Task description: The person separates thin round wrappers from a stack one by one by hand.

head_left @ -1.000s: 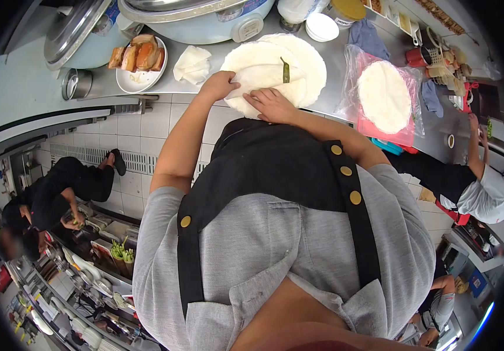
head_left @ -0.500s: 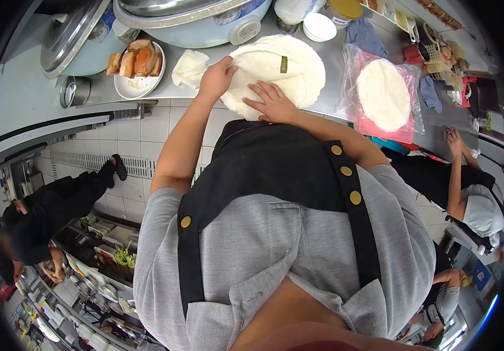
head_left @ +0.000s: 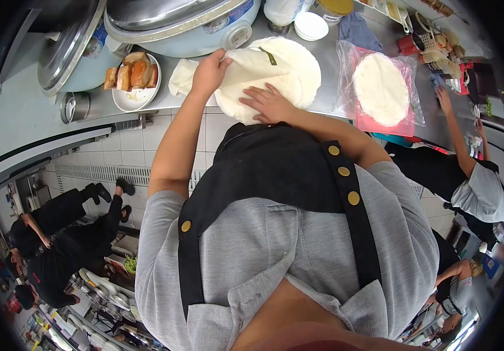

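Observation:
A stack of thin, round white wrappers [head_left: 306, 70] lies on the counter in front of me. My left hand [head_left: 210, 73] pinches the raised edge of the top wrapper, fingers closed. That lifted sheet [head_left: 246, 61] is partly folded, and a dark green strip [head_left: 268, 55] rests on it at a slant. My right hand [head_left: 268, 104] presses on the near part of the stack, its fingers spread. Just left of my left hand, a crumpled white sheet [head_left: 183, 77] touches the stack.
To the left are a plate [head_left: 129, 104] of browned meat blocks, a metal cup [head_left: 75, 107] and large lidded cookers [head_left: 187, 29]. Behind stand white bowls [head_left: 311, 26]. Right of the stack, another white round [head_left: 381, 89] lies on a pink board [head_left: 368, 124]. Co-workers stand nearby.
My left hand has moved left and up slightly, lifting and folding the top wrapper. The green strip has shifted left and tilted. A co-worker at the right has reached over the counter.

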